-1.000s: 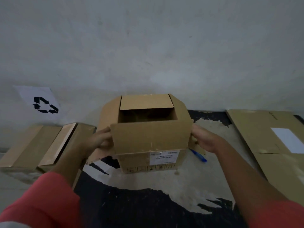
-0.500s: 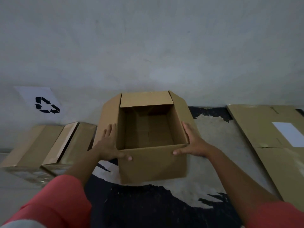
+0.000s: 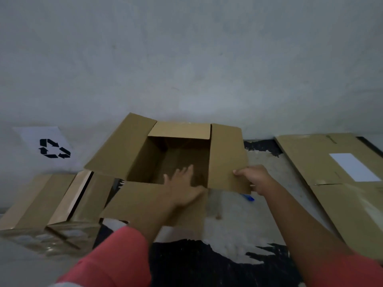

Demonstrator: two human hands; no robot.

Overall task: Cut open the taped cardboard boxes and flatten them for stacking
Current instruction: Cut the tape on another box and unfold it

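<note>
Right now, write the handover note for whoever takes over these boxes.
Left hand: open, fingers straight, reaching into the open box.
Right hand: pinches the near corner of the right flap.
Done: top open, all four flaps spread; flattened cardboard lies to the right.
To do: flatten this box; two taped boxes wait at the left.
Blue tool lies partly under the right flap.

A white recycling-symbol sheet (image 3: 44, 147) sits on the grey wall (image 3: 186, 59).

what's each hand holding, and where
Right hand grips the right flap of the open box near its front edge; left hand reaches inside, fingers straight, holding nothing.
</note>
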